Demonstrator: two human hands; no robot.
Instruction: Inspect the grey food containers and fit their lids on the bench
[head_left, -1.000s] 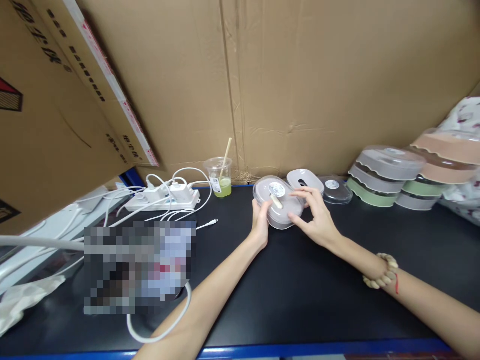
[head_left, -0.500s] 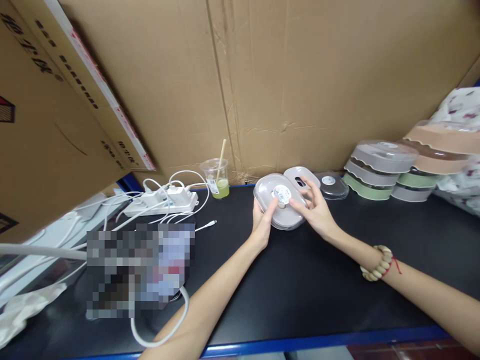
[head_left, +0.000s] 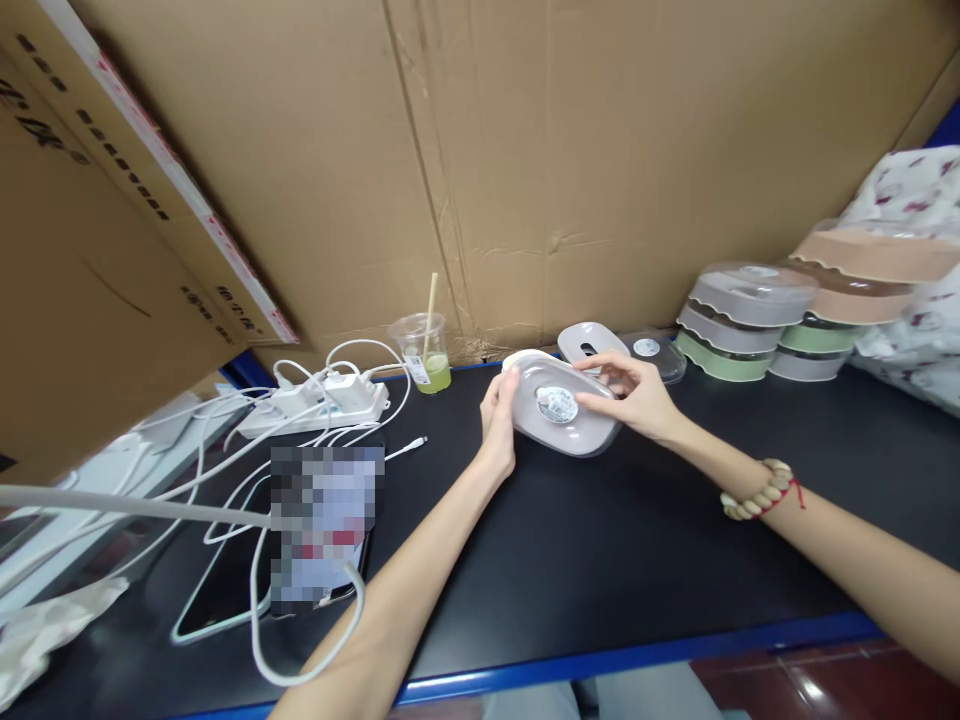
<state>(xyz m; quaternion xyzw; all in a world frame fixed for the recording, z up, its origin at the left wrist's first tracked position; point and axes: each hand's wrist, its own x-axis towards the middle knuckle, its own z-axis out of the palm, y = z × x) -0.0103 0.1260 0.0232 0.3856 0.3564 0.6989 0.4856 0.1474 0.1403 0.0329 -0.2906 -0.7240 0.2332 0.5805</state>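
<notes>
Between my hands is a pale grey plastic box with a clear lid (head_left: 540,432), raised above the black table and tilted. A round white label (head_left: 556,404) is stuck on the lid. Past its upper left edge a cream-white rim shows. My left hand (head_left: 497,425) grips the left side, thumb on the near face. At the right side my right hand (head_left: 637,397) pinches the edge between thumb and fingers. Just behind lie a pale grey slotted piece (head_left: 581,336) and a dark-looking clear lid (head_left: 660,362) with a round label.
Stacked grey, green and peach boxes (head_left: 739,335) stand at right, beside a patterned white bag (head_left: 911,195). A cup of green drink (head_left: 435,375) with a straw stands at back. Left are a power strip (head_left: 315,410), cables and a blurred-out device (head_left: 326,530). Cardboard (head_left: 600,150) rises behind.
The box has turned and tilted, and its pale rim now shows at upper left. My left hand's grip has shifted to the side edge. The view has shifted slightly.
</notes>
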